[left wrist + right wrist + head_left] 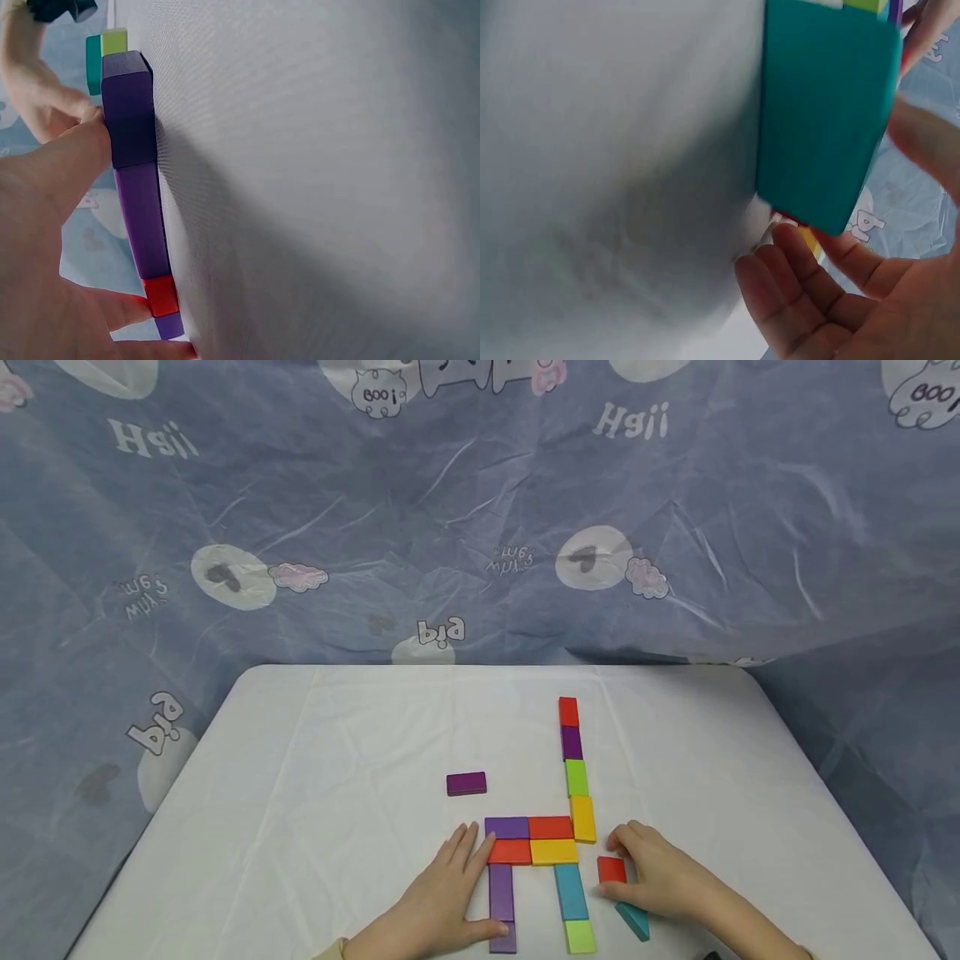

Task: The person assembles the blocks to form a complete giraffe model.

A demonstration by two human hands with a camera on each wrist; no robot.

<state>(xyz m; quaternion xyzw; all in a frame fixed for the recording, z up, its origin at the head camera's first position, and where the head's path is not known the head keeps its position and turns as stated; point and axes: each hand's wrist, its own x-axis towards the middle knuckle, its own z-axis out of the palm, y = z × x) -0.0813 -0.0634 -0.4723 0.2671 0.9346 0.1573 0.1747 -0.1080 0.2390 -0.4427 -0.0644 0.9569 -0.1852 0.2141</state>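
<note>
My left hand (442, 893) lies spread along the left side of a block figure. Its thumb touches the lower purple block (503, 939), and its index fingertip reaches the corner of the upper red block (510, 852). In the left wrist view, straight fingers rest against the red block (160, 295). To the right of the figure, my right hand (663, 872) holds a loose red block (611, 868) between thumb and curled fingers, the palm side covering its right end. A teal block (633, 922) lies slanted just below that hand and fills much of the right wrist view.
A column of red, purple, green and yellow (583, 819) blocks runs up from the figure's right corner. A blue block (572, 892) and a green block (580, 937) form the lower right leg. A lone dark purple block (467, 783) lies farther back on the white table (337, 760).
</note>
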